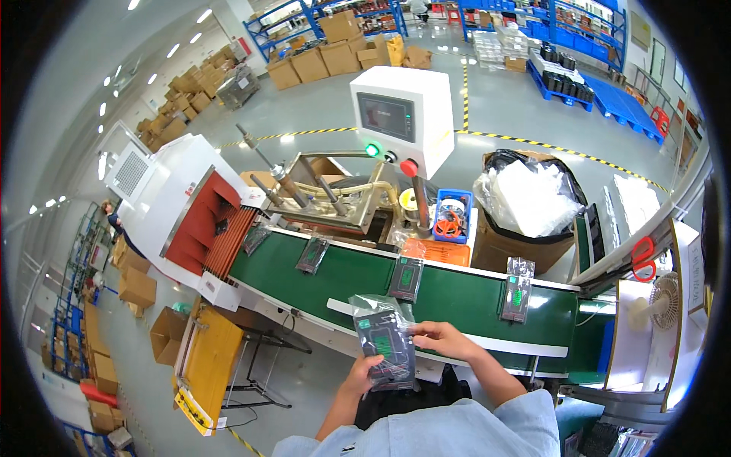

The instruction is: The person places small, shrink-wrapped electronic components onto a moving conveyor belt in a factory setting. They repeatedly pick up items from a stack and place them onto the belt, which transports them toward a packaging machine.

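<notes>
A flat dark box in a transparent plastic bag (387,346) is held up in front of my body, over the near edge of the green conveyor belt (346,278). My left hand (361,376) grips its lower left edge, thumb on the front face. At its upper right edge, my right hand (443,340) pinches the bag with thumb and fingers. The bag's loose top stands open-looking and crinkled above the box. Similar bagged boxes lie spaced along the belt: one just beyond my hands (406,277), one to the right (517,292), others to the left (312,254).
At the belt's left end stands a white tunnel machine (183,206) with red curtain strips. Behind the belt are a metal sealing frame (343,190), a white control box (403,118) and a blue tool bin (452,217). A lined carton of plastic scrap (525,236) and a small fan (661,301) stand rightward.
</notes>
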The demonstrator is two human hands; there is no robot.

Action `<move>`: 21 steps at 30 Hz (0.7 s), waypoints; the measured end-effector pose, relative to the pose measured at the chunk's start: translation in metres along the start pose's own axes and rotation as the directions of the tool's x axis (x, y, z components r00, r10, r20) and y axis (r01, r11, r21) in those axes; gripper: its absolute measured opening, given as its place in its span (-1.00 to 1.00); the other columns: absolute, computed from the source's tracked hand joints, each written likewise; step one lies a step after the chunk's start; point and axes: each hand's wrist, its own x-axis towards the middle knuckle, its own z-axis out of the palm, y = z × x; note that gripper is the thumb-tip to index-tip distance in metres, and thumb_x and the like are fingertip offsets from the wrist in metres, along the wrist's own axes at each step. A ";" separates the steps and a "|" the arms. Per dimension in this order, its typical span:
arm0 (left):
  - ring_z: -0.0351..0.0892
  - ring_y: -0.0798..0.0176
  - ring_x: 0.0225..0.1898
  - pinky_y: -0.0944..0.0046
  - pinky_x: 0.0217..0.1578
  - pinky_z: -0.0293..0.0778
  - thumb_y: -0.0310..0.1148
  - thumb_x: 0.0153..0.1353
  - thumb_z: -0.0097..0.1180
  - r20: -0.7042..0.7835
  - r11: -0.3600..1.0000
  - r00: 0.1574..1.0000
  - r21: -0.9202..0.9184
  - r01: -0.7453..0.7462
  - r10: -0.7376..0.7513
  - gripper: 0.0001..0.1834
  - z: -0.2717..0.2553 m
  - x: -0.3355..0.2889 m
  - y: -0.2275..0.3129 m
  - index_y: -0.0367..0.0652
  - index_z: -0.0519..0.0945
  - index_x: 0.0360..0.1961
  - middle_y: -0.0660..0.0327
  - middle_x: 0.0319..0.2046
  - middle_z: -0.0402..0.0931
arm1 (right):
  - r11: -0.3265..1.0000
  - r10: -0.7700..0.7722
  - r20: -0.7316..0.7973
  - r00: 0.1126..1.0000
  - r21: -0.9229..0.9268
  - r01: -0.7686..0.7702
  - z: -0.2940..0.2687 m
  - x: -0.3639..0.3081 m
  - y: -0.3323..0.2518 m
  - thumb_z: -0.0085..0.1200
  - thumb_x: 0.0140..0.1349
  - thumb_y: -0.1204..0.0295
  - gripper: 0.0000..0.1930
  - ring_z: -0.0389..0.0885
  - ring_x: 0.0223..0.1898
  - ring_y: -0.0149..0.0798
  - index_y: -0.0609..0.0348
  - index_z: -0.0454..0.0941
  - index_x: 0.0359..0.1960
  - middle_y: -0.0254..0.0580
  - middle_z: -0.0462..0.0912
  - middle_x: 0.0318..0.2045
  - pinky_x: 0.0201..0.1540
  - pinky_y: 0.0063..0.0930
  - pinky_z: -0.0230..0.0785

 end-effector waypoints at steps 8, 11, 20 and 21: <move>0.40 0.24 -0.02 0.20 -0.03 0.37 -0.46 0.09 -0.01 -0.061 0.987 0.997 0.156 -0.029 0.039 -0.47 0.004 -0.017 0.003 -0.27 0.23 0.13 0.11 -0.04 0.38 | 0.970 0.059 0.024 0.998 -0.238 -0.051 0.011 0.006 0.010 0.04 0.20 0.34 -0.77 0.37 -0.38 -0.53 0.29 0.57 -0.30 -0.35 0.50 -0.45 -0.30 -0.59 0.27; 0.45 0.21 -0.08 0.19 -0.05 0.40 -0.44 0.10 -0.02 -0.033 0.997 0.997 0.039 -0.065 0.066 -0.52 0.001 -0.016 0.003 -0.27 0.27 0.08 0.11 -0.09 0.43 | 0.976 0.025 0.074 0.997 -0.215 -0.008 0.008 -0.003 0.007 0.07 0.18 0.37 -0.79 0.40 -0.38 -0.50 0.29 0.57 -0.31 -0.32 0.53 -0.44 -0.30 -0.57 0.28; 0.47 0.04 -0.08 0.02 -0.01 0.34 -0.36 0.10 -0.04 -0.029 0.939 0.998 -0.339 -0.062 0.055 -0.56 -0.008 0.009 -0.005 -0.30 0.33 0.02 0.02 -0.11 0.45 | 0.992 0.031 -0.084 0.996 -0.123 -0.041 -0.043 -0.028 0.034 0.07 0.15 0.44 -0.84 0.47 -0.30 -0.46 0.30 0.57 -0.32 -0.33 0.57 -0.37 -0.18 -0.56 0.32; 0.45 0.02 -0.06 0.00 0.02 0.31 -0.35 0.08 -0.05 -0.028 0.935 0.998 -0.348 -0.069 0.063 -0.54 -0.002 0.009 0.004 -0.30 0.33 0.03 0.01 -0.10 0.45 | 0.994 0.028 -0.197 0.980 -0.100 -0.048 -0.061 -0.035 0.038 0.05 0.16 0.43 -0.84 0.47 -0.31 -0.47 0.29 0.57 -0.34 -0.33 0.56 -0.38 -0.18 -0.56 0.32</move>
